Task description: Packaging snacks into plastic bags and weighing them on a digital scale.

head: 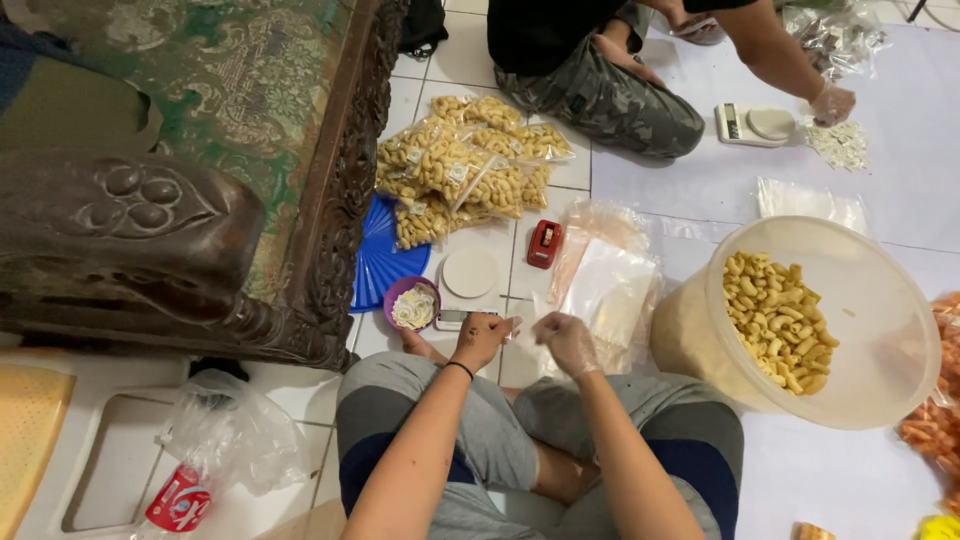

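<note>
I sit cross-legged on a tiled floor. My left hand (pixel 480 338) is bare with a black band at the wrist; my right hand (pixel 567 342) wears a thin clear glove. Both are held close together above my knees, pinching a small clear plastic bag (pixel 520 326) between them. Just beyond the hands stands a small white kitchen scale (pixel 468 280). Beside it sits a purple bowl (pixel 411 304) with small paper labels. A stack of clear plastic bags (pixel 612 290) lies to the right of the hands.
A large translucent tub (pixel 880 380) with yellow curled snacks stands at right. Several filled snack bags (pixel 465 165) lie ahead on a blue fan (pixel 378 265), near a red tape dispenser (pixel 543 243). Another person sits opposite by a second scale (pixel 754 124). A carved wooden sofa (pixel 190 200) is left.
</note>
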